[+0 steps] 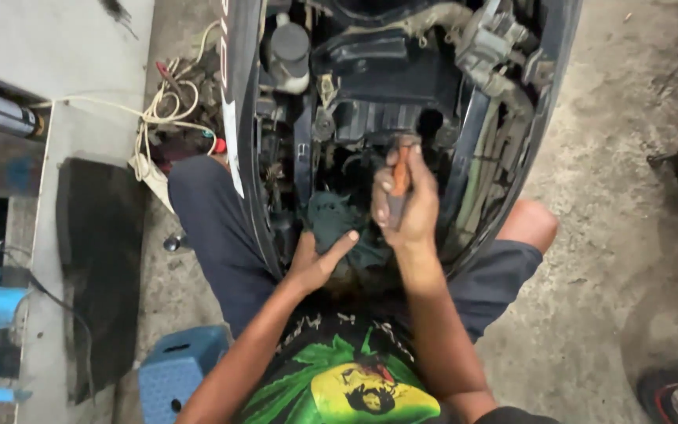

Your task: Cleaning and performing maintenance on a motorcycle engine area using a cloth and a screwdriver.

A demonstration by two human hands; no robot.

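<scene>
Concrete floor (590,235), blue stool (178,369) lower left | right hand (406,200) grip clenched on orange-handled tool (399,177) inside opened scooter body (370,94) | left hand (319,259) released, resting on dark green rag (339,220)

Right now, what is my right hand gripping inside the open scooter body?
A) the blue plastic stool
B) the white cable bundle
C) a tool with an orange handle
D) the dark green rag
C: the right hand is closed around the tool with an orange handle, pointed into the engine bay, while the left hand rests on the dark green rag.
</scene>
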